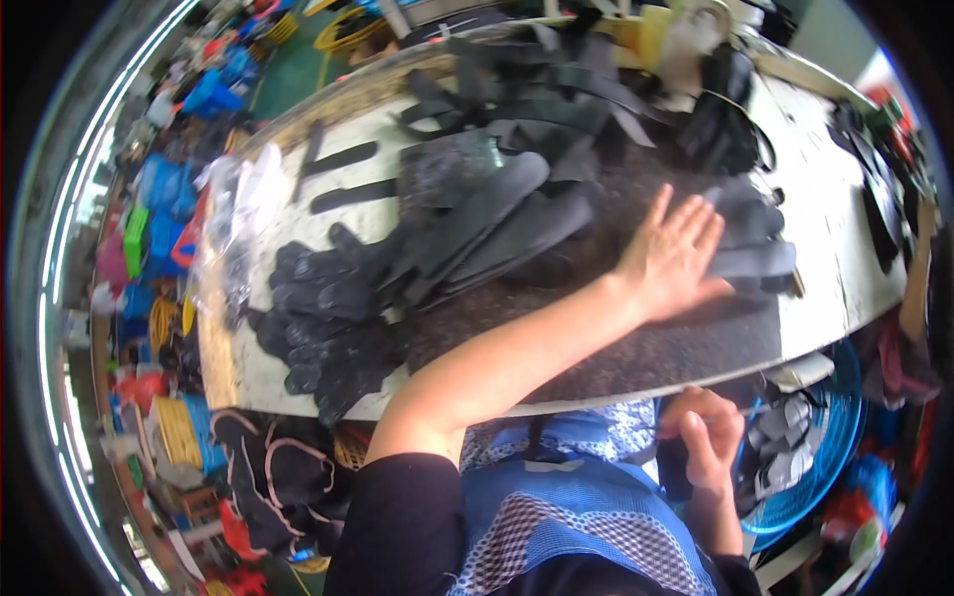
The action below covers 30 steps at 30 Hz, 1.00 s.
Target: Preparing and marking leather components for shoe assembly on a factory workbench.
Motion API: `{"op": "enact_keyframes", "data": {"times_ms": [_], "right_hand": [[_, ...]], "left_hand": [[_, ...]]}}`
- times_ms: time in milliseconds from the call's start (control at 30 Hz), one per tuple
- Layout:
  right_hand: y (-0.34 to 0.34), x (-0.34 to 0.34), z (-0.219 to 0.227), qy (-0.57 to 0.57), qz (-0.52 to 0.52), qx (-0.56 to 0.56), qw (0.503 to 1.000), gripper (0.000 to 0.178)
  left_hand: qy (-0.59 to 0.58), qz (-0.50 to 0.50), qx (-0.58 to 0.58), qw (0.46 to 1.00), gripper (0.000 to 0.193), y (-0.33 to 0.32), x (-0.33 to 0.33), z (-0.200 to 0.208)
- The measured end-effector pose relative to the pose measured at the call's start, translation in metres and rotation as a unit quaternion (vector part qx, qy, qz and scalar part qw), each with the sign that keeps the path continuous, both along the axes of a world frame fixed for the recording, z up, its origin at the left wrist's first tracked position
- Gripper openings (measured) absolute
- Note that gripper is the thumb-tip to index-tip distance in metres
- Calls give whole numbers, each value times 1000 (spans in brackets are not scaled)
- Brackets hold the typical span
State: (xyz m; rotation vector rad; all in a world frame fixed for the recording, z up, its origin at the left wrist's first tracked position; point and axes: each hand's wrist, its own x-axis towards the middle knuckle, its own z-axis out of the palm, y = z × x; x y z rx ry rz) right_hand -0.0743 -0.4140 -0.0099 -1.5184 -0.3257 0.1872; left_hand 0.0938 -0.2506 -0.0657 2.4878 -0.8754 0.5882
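My left hand (pixel 672 256) reaches across the worktable, palm down with its fingers stretched out, over a dark mat (pixel 596 348). Just beyond its fingertips lie several grey strap-like pieces (pixel 752 260), side by side at the mat's right edge. Close to my body, below the table's front edge, my right hand (pixel 704 429) is closed. A thin, dark, stick-like thing seems to pass through its fingers, too blurred to name. Left of my left hand, long black padded strips (pixel 497 233) lie piled on the mat.
A heap of black shaped pieces (pixel 323 288) covers the table's left part, next to clear plastic film (pixel 224 248). More black strips (pixel 556 94) lie at the back, near a bundle of black pieces (pixel 717 114). A blue basket (pixel 845 417) holding grey pieces stands at my right.
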Motion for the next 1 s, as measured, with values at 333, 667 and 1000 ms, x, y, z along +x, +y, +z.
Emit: {"op": "enact_keyframes", "data": {"times_ms": [333, 667, 1000], "right_hand": [[20, 45, -5, 46, 53, 51, 996, 25], [53, 62, 29, -68, 142, -21, 987, 29], [53, 42, 28, -13, 75, -13, 997, 32]], "left_hand": [[183, 260, 45, 947, 60, 228, -99, 84], [-26, 255, -9, 967, 38, 228, -106, 89], [150, 113, 2, 982, 66, 141, -227, 19]]}}
